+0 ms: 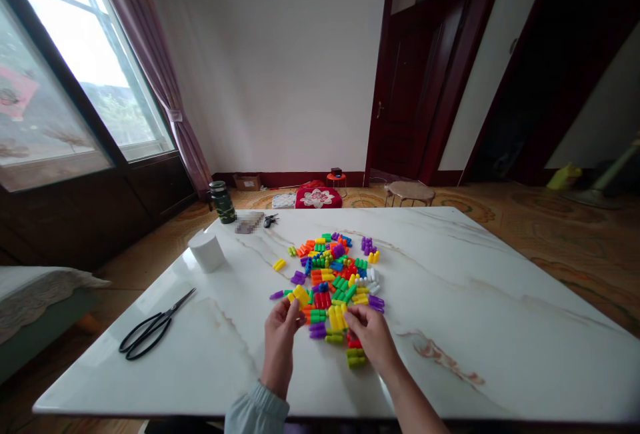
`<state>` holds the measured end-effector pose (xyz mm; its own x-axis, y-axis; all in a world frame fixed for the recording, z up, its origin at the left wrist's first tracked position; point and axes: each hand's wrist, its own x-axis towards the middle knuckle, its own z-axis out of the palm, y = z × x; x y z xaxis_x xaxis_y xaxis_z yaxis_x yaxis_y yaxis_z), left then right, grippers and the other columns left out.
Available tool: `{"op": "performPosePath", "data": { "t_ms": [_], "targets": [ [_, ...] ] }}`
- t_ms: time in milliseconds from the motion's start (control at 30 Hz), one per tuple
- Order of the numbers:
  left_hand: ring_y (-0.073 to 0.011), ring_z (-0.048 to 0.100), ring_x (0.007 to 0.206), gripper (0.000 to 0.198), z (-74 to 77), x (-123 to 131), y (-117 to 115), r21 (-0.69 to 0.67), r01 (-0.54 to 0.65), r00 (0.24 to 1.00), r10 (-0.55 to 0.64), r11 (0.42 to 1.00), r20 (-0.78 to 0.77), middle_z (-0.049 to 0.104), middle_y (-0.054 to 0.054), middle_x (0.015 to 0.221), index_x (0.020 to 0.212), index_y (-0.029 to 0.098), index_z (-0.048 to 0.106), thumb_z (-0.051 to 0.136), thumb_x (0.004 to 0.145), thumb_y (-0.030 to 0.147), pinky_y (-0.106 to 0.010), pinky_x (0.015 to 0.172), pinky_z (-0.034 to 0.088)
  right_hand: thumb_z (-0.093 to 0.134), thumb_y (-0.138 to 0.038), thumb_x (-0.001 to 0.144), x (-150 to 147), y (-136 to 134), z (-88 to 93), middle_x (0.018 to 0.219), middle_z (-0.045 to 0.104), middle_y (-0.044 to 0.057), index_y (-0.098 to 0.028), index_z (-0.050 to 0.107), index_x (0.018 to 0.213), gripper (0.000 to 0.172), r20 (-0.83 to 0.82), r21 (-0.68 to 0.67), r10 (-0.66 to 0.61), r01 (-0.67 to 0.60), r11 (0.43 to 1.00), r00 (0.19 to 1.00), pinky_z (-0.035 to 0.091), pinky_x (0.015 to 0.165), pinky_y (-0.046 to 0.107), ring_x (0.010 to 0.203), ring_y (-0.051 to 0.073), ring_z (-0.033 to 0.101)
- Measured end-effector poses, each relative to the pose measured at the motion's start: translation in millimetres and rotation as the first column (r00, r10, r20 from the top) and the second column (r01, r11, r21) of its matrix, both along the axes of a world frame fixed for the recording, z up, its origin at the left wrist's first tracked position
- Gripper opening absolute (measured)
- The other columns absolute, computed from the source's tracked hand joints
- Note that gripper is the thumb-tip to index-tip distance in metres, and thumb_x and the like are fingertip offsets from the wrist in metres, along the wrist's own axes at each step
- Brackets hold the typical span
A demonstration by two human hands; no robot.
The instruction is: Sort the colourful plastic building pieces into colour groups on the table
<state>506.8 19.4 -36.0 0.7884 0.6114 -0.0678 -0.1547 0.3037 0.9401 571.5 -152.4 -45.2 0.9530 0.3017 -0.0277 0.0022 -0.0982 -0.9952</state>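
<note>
My left hand [281,332] pinches a yellow toy building block [301,295] between thumb and fingers, at the near left side of the pile. A second yellow building block [337,318], made of several joined rounded pegs, is gripped by the fingertips of my right hand [371,334]. Under and beyond both hands spreads a loose pile of plastic building blocks [343,287] in red, green, purple, orange, blue and white. An olive-green block [356,358] lies just below my right hand. Parts of some blocks are hidden behind my fingers.
Black-handled scissors [155,327] lie on the left of the white marble-patterned table [480,301]. Behind them stand a white roll [207,251] and a camouflage-patterned bottle [222,202]. A small dark tool [271,221] rests near the back edge. Beyond the table is a round stool [410,191].
</note>
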Motion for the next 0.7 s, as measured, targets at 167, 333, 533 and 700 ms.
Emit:
{"op": "performPosePath", "data": {
  "t_ms": [167,333,533,700],
  "targets": [
    [-0.0167,0.064,0.067,0.043,1.1,7,-9,0.248,0.094,0.995,-0.096,0.964,-0.006,0.07,-0.005,0.079,0.092,0.014,0.068,0.078,0.064,0.045,-0.027,0.061,0.054,0.065,-0.051,0.075,2,20,25.9,0.108,0.067,0.011,-0.018,0.067,0.106,0.045,0.287,-0.036,-0.135,0.152,0.988,0.948,0.054,0.069,0.033,0.073,0.019,0.062],
    [-0.0177,0.066,0.068,0.019,-12.1,2,-27,0.588,0.057,0.997,-0.076,0.807,0.008,0.071,-0.005,0.08,0.086,0.018,0.07,0.067,0.067,0.023,-0.027,0.061,0.055,0.07,-0.039,0.072,-23,24,12.6,0.097,0.069,0.008,-0.019,0.067,0.102,0.036,0.28,-0.036,-0.118,0.134,0.99,0.953,0.054,0.069,0.031,0.073,0.019,0.062],
    [-0.0192,0.069,0.071,0.019,-24.5,-1,-43,0.661,0.157,0.98,-0.201,0.734,-0.009,0.072,-0.005,0.084,0.093,0.021,0.069,0.063,0.075,0.021,-0.03,0.065,0.058,0.073,-0.04,0.07,-27,10,-3.4,0.086,0.07,0.006,-0.02,0.066,0.099,0.037,0.162,-0.027,-0.144,0.15,0.988,0.976,0.052,0.062,0.029,0.068,0.02,0.062],
    [-0.0269,0.061,0.112,0.037,-35.7,9,-23,0.889,0.179,0.97,-0.226,0.421,-0.088,0.065,-0.01,0.122,0.121,0.026,0.063,0.059,0.085,0.032,-0.044,0.096,0.05,0.068,-0.047,0.073,11,-13,-6.1,0.087,0.071,0.007,-0.017,0.066,0.102,0.042,0.246,-0.059,-0.224,0.245,0.968,0.943,0.051,0.067,0.03,0.07,0.02,0.061]
  ]
}}
